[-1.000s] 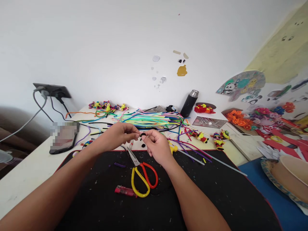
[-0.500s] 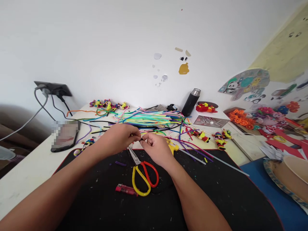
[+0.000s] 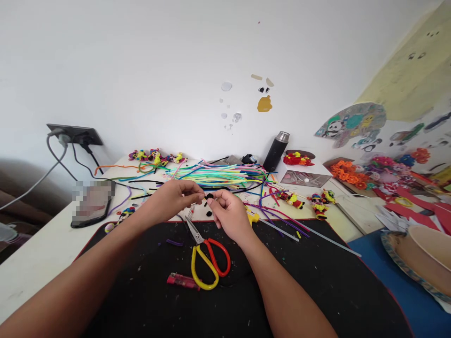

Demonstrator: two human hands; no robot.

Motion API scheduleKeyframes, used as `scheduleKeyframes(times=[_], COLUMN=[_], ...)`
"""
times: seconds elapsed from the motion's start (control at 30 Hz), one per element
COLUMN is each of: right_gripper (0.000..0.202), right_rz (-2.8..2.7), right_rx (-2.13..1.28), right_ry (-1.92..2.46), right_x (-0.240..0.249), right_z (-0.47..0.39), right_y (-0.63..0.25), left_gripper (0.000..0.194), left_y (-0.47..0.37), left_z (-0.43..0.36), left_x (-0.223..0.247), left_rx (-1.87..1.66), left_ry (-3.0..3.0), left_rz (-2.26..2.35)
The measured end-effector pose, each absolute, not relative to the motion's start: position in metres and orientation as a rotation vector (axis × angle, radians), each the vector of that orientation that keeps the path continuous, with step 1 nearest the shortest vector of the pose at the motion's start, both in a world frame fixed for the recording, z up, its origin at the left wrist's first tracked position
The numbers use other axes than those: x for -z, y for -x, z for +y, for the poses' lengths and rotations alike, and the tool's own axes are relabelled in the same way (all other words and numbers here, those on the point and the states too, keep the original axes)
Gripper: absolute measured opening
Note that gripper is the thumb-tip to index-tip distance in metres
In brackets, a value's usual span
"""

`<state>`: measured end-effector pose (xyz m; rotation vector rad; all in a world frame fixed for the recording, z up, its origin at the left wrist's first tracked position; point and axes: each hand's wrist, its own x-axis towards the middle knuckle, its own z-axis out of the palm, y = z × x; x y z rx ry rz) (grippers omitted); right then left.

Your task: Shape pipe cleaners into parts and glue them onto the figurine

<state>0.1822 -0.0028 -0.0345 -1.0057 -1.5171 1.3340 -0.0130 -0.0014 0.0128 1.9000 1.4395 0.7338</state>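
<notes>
My left hand (image 3: pixel 178 199) is closed in a pinch at a small black fuzzy piece (image 3: pixel 210 195), which looks like bent pipe cleaner. From the other side, the thumb and fingers of my right hand (image 3: pixel 229 211) grip the same piece; the fingertips partly cover it. Another black bit (image 3: pixel 209 213) shows just below the fingers. Under my hands, on a black mat (image 3: pixel 299 281), lie scissors (image 3: pixel 201 241) with one yellow and one red handle, blades slightly apart. A red lighter (image 3: pixel 183 280) and a short purple pipe cleaner piece (image 3: pixel 174 242) are nearby.
Behind my hands lies a pile of coloured pipe cleaners (image 3: pixel 225 174). A yellow glue gun (image 3: pixel 252 217) is partly hidden by my right hand. Farther back stand a black flask (image 3: pixel 276 152) and a white box (image 3: pixel 306 173). A phone (image 3: pixel 93 204) lies left; small figures (image 3: pixel 319 205) lie right.
My fingertips have moved slightly apart, and more of the black fuzzy piece shows between them. The camera view has shifted a little, while the scissors and lighter stay in place.
</notes>
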Motion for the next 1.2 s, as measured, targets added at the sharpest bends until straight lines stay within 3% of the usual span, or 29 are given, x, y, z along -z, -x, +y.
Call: scheduleKeyframes(times=[0.43,0.83,1.2], right_gripper=[0.016,0.026,0.026], right_rz=[-1.542,-1.31,-1.332], right_rx=[-1.333,-1.369,-1.392], right_ry=[1.055,0.925,0.933], right_x=[0.033,0.03,0.026], right_z=[-0.001,0.005,0.001], right_y=[-0.187,-0.192,-0.19], left_gripper=[0.026,0.025,0.023], left_y=[0.022,0.002,0.0], left_z=[-0.001,0.008,0.011], left_x=[-0.014,0.039,0.055], left_rx=[-0.584,-0.173,-0.106], left_ry=[-1.943,-2.05,-2.068], left_rz=[1.411,1.537,1.645])
